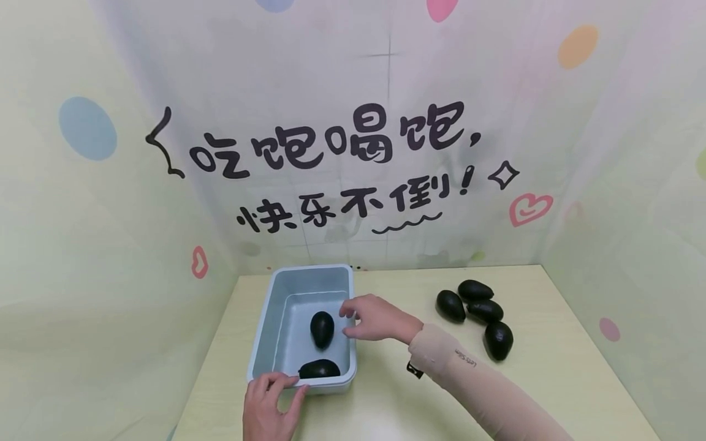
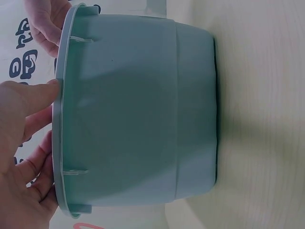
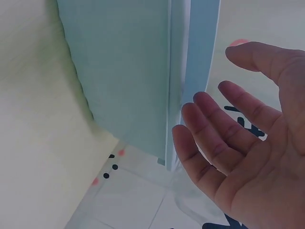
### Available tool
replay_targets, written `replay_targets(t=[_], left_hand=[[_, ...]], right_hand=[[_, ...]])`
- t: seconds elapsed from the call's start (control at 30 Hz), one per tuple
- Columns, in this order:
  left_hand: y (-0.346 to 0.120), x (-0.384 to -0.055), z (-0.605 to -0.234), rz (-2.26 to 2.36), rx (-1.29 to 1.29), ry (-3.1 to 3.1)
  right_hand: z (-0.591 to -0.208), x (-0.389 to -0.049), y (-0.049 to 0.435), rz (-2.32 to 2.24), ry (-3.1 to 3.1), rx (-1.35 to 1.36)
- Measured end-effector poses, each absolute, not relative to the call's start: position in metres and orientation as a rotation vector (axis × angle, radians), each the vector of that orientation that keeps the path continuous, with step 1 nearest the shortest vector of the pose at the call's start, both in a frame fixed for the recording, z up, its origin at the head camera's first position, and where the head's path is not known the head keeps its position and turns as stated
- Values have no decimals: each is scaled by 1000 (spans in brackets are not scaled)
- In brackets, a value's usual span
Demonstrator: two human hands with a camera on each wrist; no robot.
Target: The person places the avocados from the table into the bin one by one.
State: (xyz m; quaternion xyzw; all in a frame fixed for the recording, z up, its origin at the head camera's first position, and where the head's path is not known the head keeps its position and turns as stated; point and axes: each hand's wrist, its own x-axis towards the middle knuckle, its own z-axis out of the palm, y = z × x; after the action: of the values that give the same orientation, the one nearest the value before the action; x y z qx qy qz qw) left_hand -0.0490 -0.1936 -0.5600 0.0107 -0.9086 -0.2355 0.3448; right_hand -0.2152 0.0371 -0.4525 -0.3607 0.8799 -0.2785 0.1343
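A light blue plastic bin point(image 1: 263, 324) stands on the table. Inside it lie two dark avocados, one in the middle point(image 1: 322, 329) and another by the near wall point(image 1: 320, 369). At the near left corner my left hand point(image 1: 270, 407) holds the rim; the left wrist view shows its thumb point(image 2: 45, 93) at the rim's edge and other fingers partly behind it. Over the bin's right rim is my right hand point(image 1: 380, 317), palm up in the right wrist view, fingers spread and loosely bent point(image 3: 214, 143), holding nothing.
Several more dark avocados point(image 1: 485, 311) lie in a group on the right of the pale wood table point(image 1: 408, 404). A printed cloth backdrop point(image 1: 353, 73) with large black lettering rises behind and at both sides.
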Motion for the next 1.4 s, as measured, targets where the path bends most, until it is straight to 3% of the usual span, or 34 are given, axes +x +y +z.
replay_targets(t=[1.4], left_hand=[[-209,-70,-561,-612,-22,-2338]], right_hand=[[-491,-234,72,-1013,2528,-759]])
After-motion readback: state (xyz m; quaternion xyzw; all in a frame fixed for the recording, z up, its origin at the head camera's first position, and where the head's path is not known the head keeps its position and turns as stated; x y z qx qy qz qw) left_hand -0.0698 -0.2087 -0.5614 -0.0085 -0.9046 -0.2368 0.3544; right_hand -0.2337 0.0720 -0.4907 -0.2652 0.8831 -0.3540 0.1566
